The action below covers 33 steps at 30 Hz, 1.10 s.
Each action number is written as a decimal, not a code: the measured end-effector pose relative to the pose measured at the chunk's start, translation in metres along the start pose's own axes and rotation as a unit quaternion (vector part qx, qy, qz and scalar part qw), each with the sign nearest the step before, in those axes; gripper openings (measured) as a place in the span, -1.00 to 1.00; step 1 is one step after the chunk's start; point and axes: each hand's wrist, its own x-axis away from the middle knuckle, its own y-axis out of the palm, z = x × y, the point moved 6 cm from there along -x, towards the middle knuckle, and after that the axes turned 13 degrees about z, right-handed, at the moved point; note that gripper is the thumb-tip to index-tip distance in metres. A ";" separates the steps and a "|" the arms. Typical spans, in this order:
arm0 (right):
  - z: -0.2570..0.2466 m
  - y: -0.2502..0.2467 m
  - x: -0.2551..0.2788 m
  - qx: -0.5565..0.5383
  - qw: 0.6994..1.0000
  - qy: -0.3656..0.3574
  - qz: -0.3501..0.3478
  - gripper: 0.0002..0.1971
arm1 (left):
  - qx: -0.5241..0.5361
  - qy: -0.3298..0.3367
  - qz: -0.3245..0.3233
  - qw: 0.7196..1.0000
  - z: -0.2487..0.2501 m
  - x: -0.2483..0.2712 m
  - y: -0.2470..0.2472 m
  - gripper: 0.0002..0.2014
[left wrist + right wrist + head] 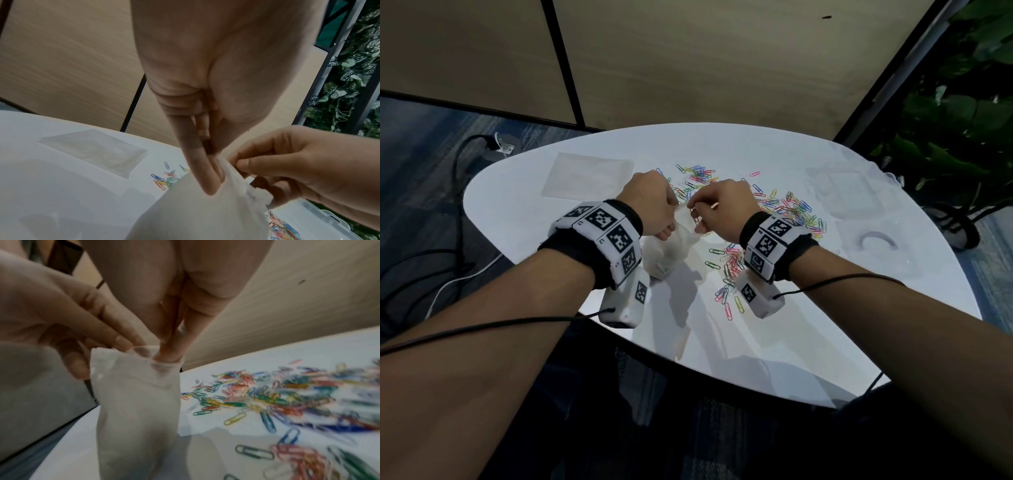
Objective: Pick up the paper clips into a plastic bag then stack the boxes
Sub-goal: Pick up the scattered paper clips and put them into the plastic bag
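Left hand (650, 202): it pinches one side of the mouth of the plastic bag (671, 246) between thumb and fingers and holds the bag up above the desk (534, 240).
Right hand (722, 209): the fingers are curled at the other side of the bag mouth; in the right wrist view the fingertips (166, 355) reach a little into the opening. In the head view one paper clip (695, 216) seems to hang at these fingers, but it is small and I cannot tell it for sure.
Plastic bag: whitish and half clear, it hangs down between the two hands, mouth up, and its lower end is near the desk top. What is inside I cannot tell.
Paper clips (784, 205): many coloured ones lie scattered on the white desk, most beyond and to the right of the hands, and a smaller group (729, 274) lies under the right wrist.
Boxes (856, 192): clear plastic ones sit on the right part of the desk, apart from the hands; one nearer box (876, 246) lies beside them.
Spare bags (587, 176): a flat clear packet lies on the far left of the desk.
Around: green plants (962, 102) stand at the right, and cables (448, 240) lie on the floor at the left.
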 end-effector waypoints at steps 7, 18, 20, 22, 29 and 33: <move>0.003 0.000 0.002 -0.026 0.998 -0.018 -0.058 -0.67 | -0.002 -0.001 0.004 1.000 0.001 -0.001 0.002 -0.76; 0.076 0.047 0.068 0.297 0.896 -0.190 -0.270 -0.57 | -0.031 -0.004 0.008 0.999 -0.004 -0.003 -0.009 -0.78; 0.092 0.047 0.096 0.321 0.865 -0.275 -0.269 -0.43 | -0.035 -0.003 0.008 0.999 -0.004 -0.003 -0.011 -0.78; 0.115 0.043 0.120 0.386 0.814 -0.343 -0.264 -0.33 | -0.041 -0.001 0.006 0.999 -0.003 -0.002 -0.011 -0.78; 0.138 0.029 0.102 0.438 0.830 -0.328 -0.107 -0.39 | -0.058 -0.001 -0.005 0.998 0.002 -0.002 -0.001 -0.76; 0.134 0.031 0.067 0.407 0.874 -0.242 -0.110 -0.49 | -0.064 -0.003 -0.007 0.998 0.001 -0.004 0.004 -0.75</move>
